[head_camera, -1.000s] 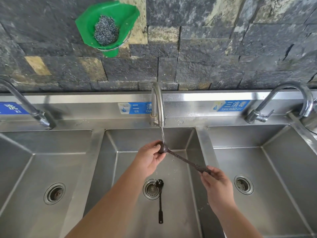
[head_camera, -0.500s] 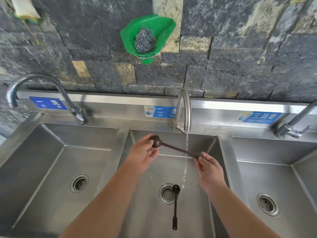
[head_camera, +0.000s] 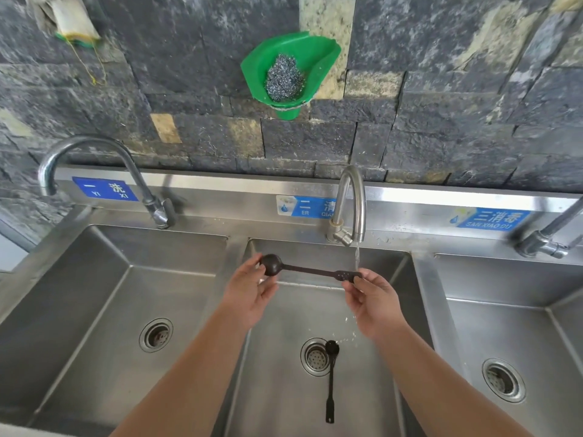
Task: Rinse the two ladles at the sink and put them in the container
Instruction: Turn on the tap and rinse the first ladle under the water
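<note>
A small dark ladle (head_camera: 310, 271) is held level over the middle sink basin (head_camera: 284, 392). My left hand (head_camera: 252, 294) pinches its round bowl at the left end. My right hand (head_camera: 372, 301) grips the tip of its handle, right under the thin stream from the middle tap (head_camera: 351, 206). A second dark ladle (head_camera: 330, 383) lies flat on the basin floor, its bowl beside the drain (head_camera: 315, 357) and its handle pointing toward me. No container for the ladles is in view.
Empty basins lie left (head_camera: 94, 310) and right (head_camera: 511, 342), each with its own tap. A green holder (head_camera: 318, 52) with steel wool hangs on the stone wall above. A cloth (head_camera: 67, 17) hangs at top left.
The held ladle has shifted left and levelled out, so the stream now falls on its handle end instead of its bowl. My view has swung left. The ladle in the basin stayed put.
</note>
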A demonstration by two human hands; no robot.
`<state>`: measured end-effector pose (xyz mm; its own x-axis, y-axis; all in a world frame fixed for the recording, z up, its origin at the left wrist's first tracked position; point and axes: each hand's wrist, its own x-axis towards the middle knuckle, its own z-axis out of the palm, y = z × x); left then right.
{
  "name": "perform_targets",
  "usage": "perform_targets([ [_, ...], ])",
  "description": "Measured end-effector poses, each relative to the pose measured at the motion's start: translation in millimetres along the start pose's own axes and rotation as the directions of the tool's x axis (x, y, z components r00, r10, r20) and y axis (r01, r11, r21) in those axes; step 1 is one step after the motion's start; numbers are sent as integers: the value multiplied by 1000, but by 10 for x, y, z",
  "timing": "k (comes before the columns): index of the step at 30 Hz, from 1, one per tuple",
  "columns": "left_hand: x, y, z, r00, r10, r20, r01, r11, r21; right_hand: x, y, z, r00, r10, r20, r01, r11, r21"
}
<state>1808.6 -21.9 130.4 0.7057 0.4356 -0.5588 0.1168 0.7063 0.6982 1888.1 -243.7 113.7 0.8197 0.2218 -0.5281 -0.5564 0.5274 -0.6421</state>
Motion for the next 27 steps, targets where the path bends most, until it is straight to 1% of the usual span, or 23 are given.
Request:
perform_targets([
  [3,54,-176,237,996,-91,16,90,994,60,-97,-159,-145,997,-53,-48,57,995,76],
  [6,125,-375,524,984,-155,86,151,987,53,-243,-354,-334,986,-148,-72,154,984,88],
  [9,171,-564,801,963,-221,155,220,975,25,-465,-479,-529,963,-266,-48,268,962,45],
  [11,171,-668,931,943,-265,201,266,964,22,-642,-489,-624,944,-330,-20,329,943,-59],
  [13,159,-755,1018,930,-289,228,290,956,30,-808,-443,-688,918,-397,1,388,895,-220],
  [15,155,-845,1072,923,-300,243,298,954,45,-948,-380,-732,883,-468,13,432,804,-410],
  [16,150,-884,1091,916,-306,259,303,952,55,-1014,-343,-745,867,-497,22,446,757,-477],
  [18,127,-934,1103,895,-326,304,313,945,90,-1147,-249,-744,842,-539,39,469,693,-548],
  [19,108,-957,1098,887,-333,319,315,943,107,-1204,-202,-739,814,-577,58,490,631,-602],
  [20,85,-982,1090,883,-340,324,319,940,117,-1251,-155,-735,769,-631,102,518,522,-678],
  [21,68,-1016,1078,884,-348,313,329,938,113,-1290,-111,-738,708,-684,174,540,365,-758],
  [22,46,-1065,1069,885,-360,294,348,933,95,-1312,-68,-753,636,-726,260,547,186,-816],
  [23,15,-1123,1061,883,-378,277,374,925,72,-1329,-29,-778,567,-747,348,529,6,-849],
  [24,-34,-1186,1052,875,-404,266,406,912,50,-1341,2,-808,514,-741,431,497,-153,-854],
  [25,-95,-1252,1043,859,-438,265,444,895,42,-1352,26,-842,481,-719,502,459,-282,-843],
  [26,-169,-1317,1030,833,-480,275,483,873,62,-1364,46,-892,462,-687,561,426,-383,-819],
  [27,-247,-1378,1008,799,-523,297,515,850,111,-1379,59,-943,452,-647,614,408,-462,-787],
])
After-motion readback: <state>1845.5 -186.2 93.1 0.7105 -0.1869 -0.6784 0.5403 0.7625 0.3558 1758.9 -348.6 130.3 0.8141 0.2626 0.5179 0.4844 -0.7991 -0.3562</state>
